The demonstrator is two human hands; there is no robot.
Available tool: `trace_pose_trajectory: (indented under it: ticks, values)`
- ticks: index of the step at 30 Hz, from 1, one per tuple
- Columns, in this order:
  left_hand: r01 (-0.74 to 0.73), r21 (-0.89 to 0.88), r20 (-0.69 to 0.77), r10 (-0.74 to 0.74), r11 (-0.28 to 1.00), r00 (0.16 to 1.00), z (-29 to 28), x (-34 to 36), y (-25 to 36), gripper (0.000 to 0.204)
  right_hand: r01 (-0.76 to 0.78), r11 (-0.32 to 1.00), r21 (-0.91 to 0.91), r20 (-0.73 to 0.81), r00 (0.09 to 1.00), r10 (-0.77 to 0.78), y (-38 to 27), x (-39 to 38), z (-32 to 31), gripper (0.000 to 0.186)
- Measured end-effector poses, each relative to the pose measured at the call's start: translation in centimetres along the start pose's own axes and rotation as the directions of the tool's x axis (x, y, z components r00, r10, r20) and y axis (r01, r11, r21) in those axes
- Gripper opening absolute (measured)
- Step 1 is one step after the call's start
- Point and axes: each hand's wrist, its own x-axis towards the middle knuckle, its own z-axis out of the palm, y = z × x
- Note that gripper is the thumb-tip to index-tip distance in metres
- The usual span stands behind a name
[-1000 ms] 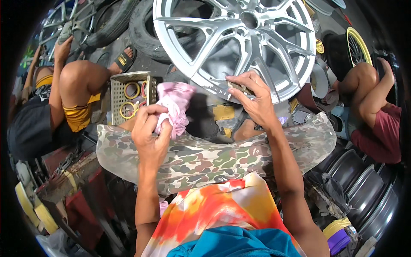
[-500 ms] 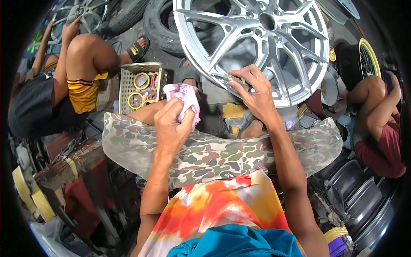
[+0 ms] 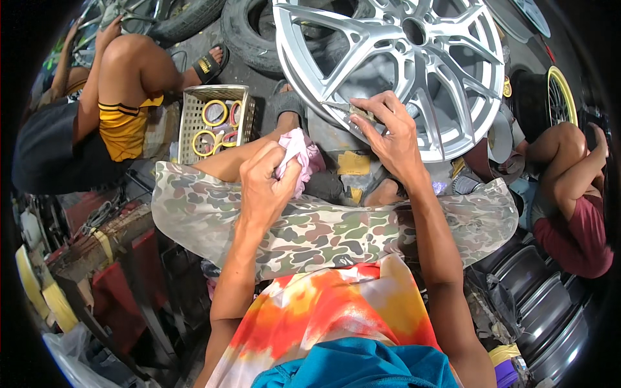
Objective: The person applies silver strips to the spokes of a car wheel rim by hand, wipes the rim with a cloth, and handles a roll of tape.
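My left hand (image 3: 262, 187) is closed in a fist round a crumpled pink cloth (image 3: 305, 160), held above my lap in camouflage-pattern fabric (image 3: 336, 236). Thumb and fingers of my right hand (image 3: 396, 139) pinch a small greyish-brown piece (image 3: 363, 114), perhaps folded sandpaper; its kind is not clear. That piece is at the near left edge of a large silver wheel rim (image 3: 352, 48), which has many forked spokes and stands tilted in front of me.
Left of my leg, a beige plastic basket (image 3: 187, 119) holds several yellow tape rolls. Tires (image 3: 242, 42) lie behind it. People sit at left (image 3: 129, 97) and right (image 3: 569, 161). A black wheel with a yellow rim (image 3: 561, 97) stands at right; dark rims (image 3: 550, 304) are stacked below.
My left hand and the pink cloth have shifted slightly right and down. The wheel rim appears a little further right, and my right hand has moved with it, still pinching the small piece.
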Motion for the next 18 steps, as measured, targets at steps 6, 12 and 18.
trace_pose_trajectory:
  ticks: [6, 12, 18]
  values:
    - [-0.006, -0.021, -0.019, 0.005, 1.0, 1.0, 0.27, -0.04, -0.6, 0.018, 0.023, 0.999, -0.041, -0.002, 1.0, -0.023, 0.0, 0.09, -0.16, 0.03]
    - [0.017, -0.014, -0.002, -0.017, 1.0, 1.0, 0.1, -0.11, -0.47, 0.019, 0.02, 0.997, -0.07, 0.009, 1.0, -0.019, -0.13, 0.09, -0.31, 0.03]
    - [0.016, -0.024, -0.008, -0.016, 1.0, 1.0, 0.02, 0.02, -0.05, 0.019, 0.02, 0.996, -0.088, 0.01, 1.0, -0.019, -0.22, 0.09, -0.43, 0.029]
